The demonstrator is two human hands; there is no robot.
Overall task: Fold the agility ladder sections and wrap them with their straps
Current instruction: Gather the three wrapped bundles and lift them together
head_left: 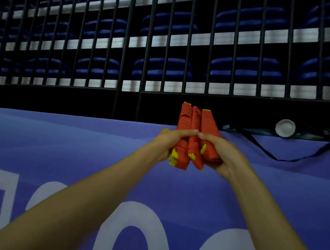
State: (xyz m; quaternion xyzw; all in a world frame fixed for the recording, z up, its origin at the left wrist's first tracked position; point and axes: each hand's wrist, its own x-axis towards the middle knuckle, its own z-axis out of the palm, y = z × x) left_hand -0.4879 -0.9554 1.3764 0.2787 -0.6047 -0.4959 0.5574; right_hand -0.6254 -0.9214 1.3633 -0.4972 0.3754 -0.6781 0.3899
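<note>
Three folded agility ladder sections (pixel 195 121), yellow rungs wrapped in red straps, stand side by side as one upright bundle at mid-frame. My left hand (pixel 168 142) grips the bundle from the left, its thumb laid across the front. From the right, my right hand (pixel 222 154) grips it, thumb tip meeting the left thumb at the middle. Yellow rung ends (pixel 173 157) poke out at the bottom. My fingers behind the bundle are hidden.
A blue banner (pixel 79 158) with large white letters covers a barrier below my arms. Behind it runs a black metal railing (pixel 146 45) with rows of blue seats. A white round object (pixel 285 127) and a black cord (pixel 275 156) lie on the barrier's top at right.
</note>
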